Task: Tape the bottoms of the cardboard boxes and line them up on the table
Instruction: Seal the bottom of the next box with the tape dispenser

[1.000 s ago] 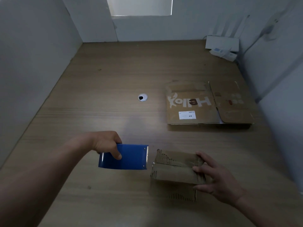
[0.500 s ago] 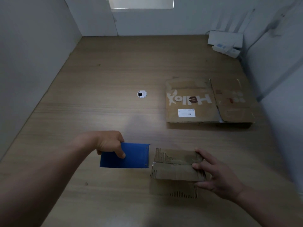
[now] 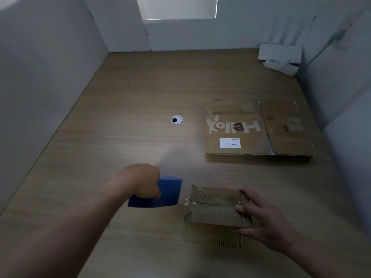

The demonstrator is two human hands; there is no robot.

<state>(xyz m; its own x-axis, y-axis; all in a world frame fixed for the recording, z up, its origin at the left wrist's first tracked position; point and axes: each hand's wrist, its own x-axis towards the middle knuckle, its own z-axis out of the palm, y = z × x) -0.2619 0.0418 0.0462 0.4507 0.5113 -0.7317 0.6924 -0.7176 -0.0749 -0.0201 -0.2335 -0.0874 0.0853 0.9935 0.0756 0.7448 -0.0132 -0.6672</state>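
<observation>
A small cardboard box point(image 3: 215, 209) stands on the wooden table point(image 3: 140, 117) near its front, bottom flaps up, with shiny clear tape along the seam and over its left edge. My right hand point(image 3: 263, 219) grips the box's right end, fingers over the top and side. My left hand point(image 3: 140, 182) is closed on a blue tape dispenser point(image 3: 168, 192), just left of the box with a small gap between them. Flattened cardboard boxes point(image 3: 259, 129), one printed "Hello" with a white label, lie at the right middle of the table.
A round cable grommet point(image 3: 177, 119) sits in the table's middle. White devices with antennas point(image 3: 281, 59) stand in the far right corner. White walls close in the table on the left, back and right.
My left hand has rolled over the dispenser and drawn it slightly left, away from the box. The right hand stays on the box's right end.
</observation>
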